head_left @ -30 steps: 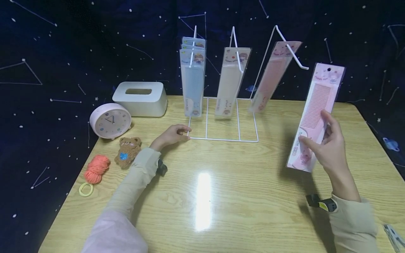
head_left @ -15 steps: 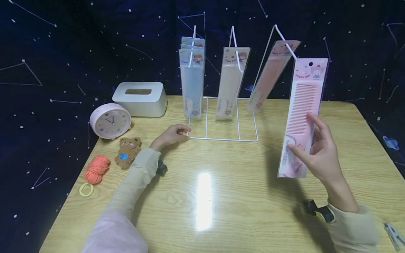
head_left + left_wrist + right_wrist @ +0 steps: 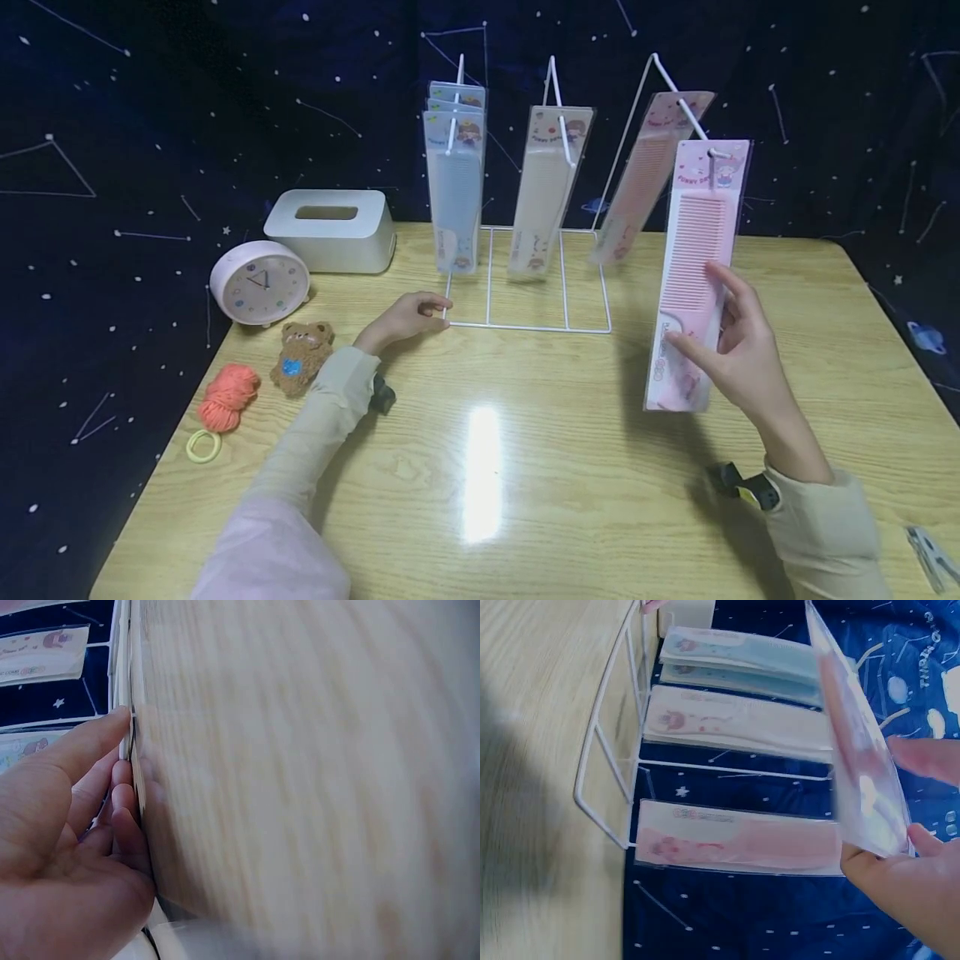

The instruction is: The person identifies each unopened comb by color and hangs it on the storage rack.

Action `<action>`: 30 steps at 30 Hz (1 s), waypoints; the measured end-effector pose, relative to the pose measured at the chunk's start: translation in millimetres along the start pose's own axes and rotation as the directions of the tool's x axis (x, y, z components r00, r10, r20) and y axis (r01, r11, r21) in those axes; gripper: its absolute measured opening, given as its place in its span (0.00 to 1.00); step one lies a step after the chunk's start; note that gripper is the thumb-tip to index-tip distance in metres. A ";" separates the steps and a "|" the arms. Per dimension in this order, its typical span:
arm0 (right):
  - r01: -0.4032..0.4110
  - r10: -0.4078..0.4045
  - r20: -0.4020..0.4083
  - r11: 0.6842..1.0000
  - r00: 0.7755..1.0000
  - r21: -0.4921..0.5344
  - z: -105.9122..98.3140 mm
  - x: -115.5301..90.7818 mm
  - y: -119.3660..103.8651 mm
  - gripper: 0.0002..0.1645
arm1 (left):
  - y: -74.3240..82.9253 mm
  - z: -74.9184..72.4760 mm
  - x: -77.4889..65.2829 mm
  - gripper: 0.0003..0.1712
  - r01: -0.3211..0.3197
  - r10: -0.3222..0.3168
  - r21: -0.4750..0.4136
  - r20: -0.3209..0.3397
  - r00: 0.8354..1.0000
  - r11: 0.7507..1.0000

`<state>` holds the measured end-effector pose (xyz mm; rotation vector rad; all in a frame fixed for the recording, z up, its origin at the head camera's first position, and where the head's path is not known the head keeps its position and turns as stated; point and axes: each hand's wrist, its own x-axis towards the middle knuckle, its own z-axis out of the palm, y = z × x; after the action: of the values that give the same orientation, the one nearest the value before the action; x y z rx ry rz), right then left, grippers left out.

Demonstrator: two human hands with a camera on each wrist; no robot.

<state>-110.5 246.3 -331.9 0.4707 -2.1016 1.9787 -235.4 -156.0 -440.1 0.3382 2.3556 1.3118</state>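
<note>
My right hand (image 3: 746, 350) grips a packaged pink comb (image 3: 692, 250) by its lower part, thumb in front and fingers at the edge. The tip of the right hook shows through the hole at the top of this package. Another packaged pink comb (image 3: 651, 171) hangs farther back on the same hook. My left hand (image 3: 405, 321) pinches the front left corner of the white wire rack (image 3: 525, 328), also seen with the hand (image 3: 82, 817) in the left wrist view. On the rack's other hooks hang several packaged blue combs (image 3: 456, 200) and a packaged cream comb (image 3: 547, 200).
At left on the wooden table (image 3: 570, 467) are a white tissue box (image 3: 337, 242), a pink clock (image 3: 261, 283), a brown bear (image 3: 302, 358), coral yarn (image 3: 228, 398) and yellow rings (image 3: 203, 447). A clip (image 3: 932, 558) lies at the right edge. A dark starry cloth (image 3: 225, 100) hangs behind.
My right hand has carried the packaged pink comb left and turned it more upright, bringing its hole onto the right hook's tip. The left hand has stayed at the rack's corner.
</note>
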 end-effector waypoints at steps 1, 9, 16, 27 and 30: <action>-0.013 0.013 0.014 1.000 1.000 0.002 -1.0 5.9 2.5 0.49 | 1.2 -0.5 -0.9 0.26 0.006 -0.006 -0.005 0.005 1.000 1.000; -0.161 0.177 0.078 0.970 0.981 -0.184 -10.1 66.8 31.8 0.40 | 11.6 -0.8 -11.6 0.25 0.016 -0.016 0.016 0.006 1.000 1.000; -0.191 0.221 0.054 0.922 0.974 -0.337 -14.3 103.1 52.0 0.35 | -0.6 5.9 -0.3 0.25 -0.005 0.005 0.009 0.007 1.000 1.000; -0.236 0.282 0.112 0.921 0.953 -0.311 -22.9 102.9 74.2 0.37 | 0.1 6.8 1.8 0.24 0.003 -0.003 0.011 0.010 1.000 1.000; -0.259 0.306 0.097 0.907 0.947 -0.331 -26.0 97.9 76.4 0.38 | 0.4 6.8 2.0 0.24 -0.001 0.001 0.015 0.010 1.000 1.000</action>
<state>-231.2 267.4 -364.6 0.2685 -2.6518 1.7351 -233.9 -149.8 -443.4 0.3492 2.3587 1.2904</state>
